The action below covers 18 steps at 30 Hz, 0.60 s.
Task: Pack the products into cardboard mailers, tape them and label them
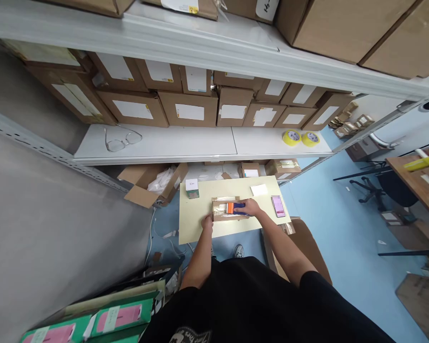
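A small cardboard box (219,216) lies on the pale yellow tabletop (196,226), with shiny clear tape across its upper face. My left hand (207,222) grips the box at its near left corner, fingers curled. Over the right part of the box, my right hand (250,207) is closed around a blue-and-orange handheld tool (230,208). Its orange end points left and lies against the taped face; the exact kind of tool is too small to make out.
On the table stand a small white-and-green box (192,188), a white paper (259,190) and a pink-purple stack (278,206). The shelf (200,143) behind holds labelled cartons, eyeglasses (123,141) and yellow tape rolls (292,137). An open carton (153,183) sits left.
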{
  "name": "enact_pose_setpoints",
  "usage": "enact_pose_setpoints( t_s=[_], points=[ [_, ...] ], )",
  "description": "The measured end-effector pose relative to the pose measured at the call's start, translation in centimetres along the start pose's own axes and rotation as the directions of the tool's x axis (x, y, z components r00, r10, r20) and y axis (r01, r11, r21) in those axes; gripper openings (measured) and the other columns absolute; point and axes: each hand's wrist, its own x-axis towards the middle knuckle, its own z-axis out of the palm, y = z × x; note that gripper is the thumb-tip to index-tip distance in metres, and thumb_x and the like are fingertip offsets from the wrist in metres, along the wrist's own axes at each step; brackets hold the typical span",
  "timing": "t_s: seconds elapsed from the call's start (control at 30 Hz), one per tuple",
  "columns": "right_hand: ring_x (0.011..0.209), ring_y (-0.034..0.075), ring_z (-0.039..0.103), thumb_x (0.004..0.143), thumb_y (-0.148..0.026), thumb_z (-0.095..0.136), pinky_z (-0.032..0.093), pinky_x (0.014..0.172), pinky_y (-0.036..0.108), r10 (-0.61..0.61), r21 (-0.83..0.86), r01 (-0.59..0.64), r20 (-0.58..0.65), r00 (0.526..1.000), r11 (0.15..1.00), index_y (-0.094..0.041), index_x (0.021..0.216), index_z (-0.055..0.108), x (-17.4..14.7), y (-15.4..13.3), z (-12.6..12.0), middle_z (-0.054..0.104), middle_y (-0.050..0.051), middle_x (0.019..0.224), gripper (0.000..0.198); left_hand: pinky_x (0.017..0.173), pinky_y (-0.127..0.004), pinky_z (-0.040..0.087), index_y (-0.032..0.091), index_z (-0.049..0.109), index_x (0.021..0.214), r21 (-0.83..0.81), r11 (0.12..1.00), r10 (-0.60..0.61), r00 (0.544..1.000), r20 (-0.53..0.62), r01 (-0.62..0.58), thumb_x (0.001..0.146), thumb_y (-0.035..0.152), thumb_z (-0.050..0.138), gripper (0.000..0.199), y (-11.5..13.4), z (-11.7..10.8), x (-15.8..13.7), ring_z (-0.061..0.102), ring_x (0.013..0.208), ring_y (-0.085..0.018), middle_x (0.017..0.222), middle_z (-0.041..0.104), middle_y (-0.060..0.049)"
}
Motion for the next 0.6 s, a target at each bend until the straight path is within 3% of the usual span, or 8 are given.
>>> enact_pose_setpoints(
  t_s=[0.2, 0.37, 0.5, 0.6],
  points=[
    [0.090, 0.026, 0.072, 0.078, -0.081, 0.067, 0.045, 0.069, 0.028, -0.017, -0.044, 0.018, 0.021, 1.000, 0.999, -0.023, 0.097, 0.082, 0.5, -1.2, 0.0, 0.080, 0.010, 0.094, 0.063, 0.090, -0.038, 0.050, 0.020, 0.068, 0.097, 0.200, 0.973, 0.131, 0.988, -0.077, -0.114, 0.080, 0.043, 0.067, 0.028, 1.8, -1.1, -1.0, 0.070, 0.100, -0.028, 0.103, 0.075, -0.013],
    [0.098, 0.030, 0.073, 0.068, -0.082, 0.075, 0.051, 0.075, 0.030, 0.090, -0.090, -0.085, 0.051, 0.995, 0.992, -0.018, 0.105, 0.080, 1.5, -3.1, 0.2, 0.079, 0.016, 0.105, 0.075, 0.101, -0.036, 0.046, 0.021, 0.067, 0.119, 0.261, 0.902, 0.316, 0.937, 0.148, -0.345, 0.087, 0.055, 0.064, 0.047, 3.2, 0.8, -2.3, 0.064, 0.119, -0.029, 0.122, 0.072, -0.015],
    [0.096, 0.033, 0.074, 0.063, -0.080, 0.080, 0.054, 0.074, 0.033, 0.155, -0.065, -0.151, 0.074, 0.985, 0.986, -0.016, 0.106, 0.079, 2.0, -3.0, 0.1, 0.078, 0.019, 0.105, 0.078, 0.102, -0.036, 0.045, 0.021, 0.060, 0.134, 0.319, 0.887, 0.296, 0.941, 0.164, -0.334, 0.089, 0.059, 0.062, 0.058, 3.2, 1.3, -2.5, 0.063, 0.124, -0.030, 0.130, 0.070, -0.015],
    [0.094, 0.033, 0.074, 0.062, -0.079, 0.081, 0.053, 0.072, 0.034, 0.174, -0.065, -0.169, 0.078, 0.982, 0.983, -0.017, 0.100, 0.079, 1.5, -0.4, -0.9, 0.079, 0.018, 0.102, 0.073, 0.098, -0.037, 0.047, 0.022, 0.060, 0.136, 0.357, 0.893, 0.238, 0.961, 0.139, -0.273, 0.089, 0.059, 0.064, 0.060, 3.1, 1.3, -2.3, 0.067, 0.115, -0.032, 0.120, 0.073, -0.015]
  ],
)
